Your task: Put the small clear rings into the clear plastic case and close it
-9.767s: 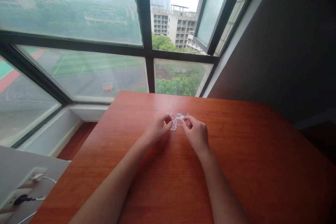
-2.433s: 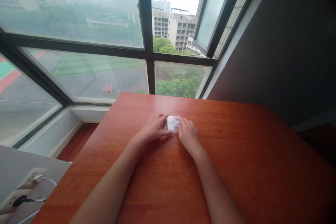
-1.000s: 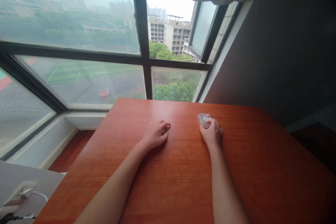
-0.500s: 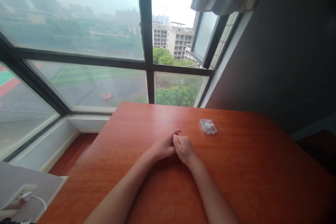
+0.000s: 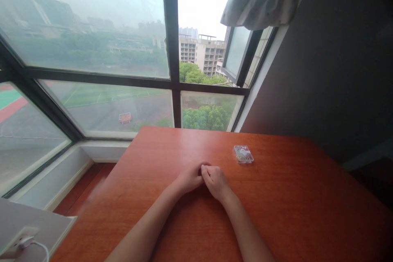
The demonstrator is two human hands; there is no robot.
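My left hand (image 5: 189, 177) and my right hand (image 5: 215, 180) rest together on the reddish wooden table (image 5: 276, 213), fingers curled and touching each other, holding nothing. A small clear plastic box (image 5: 243, 154) with small items inside lies shut on the table, to the right of and beyond my right hand, apart from both hands.
A large window with a dark frame (image 5: 172, 49) stands behind the table's far edge. A dark wall (image 5: 337, 69) runs along the right. A white power strip with a cable (image 5: 21, 243) sits at the lower left, beside the table's left edge.
My right hand slid the clear box to the right, let go of it, and came back to meet my left hand at the table's middle. The camera has tilted up slightly.
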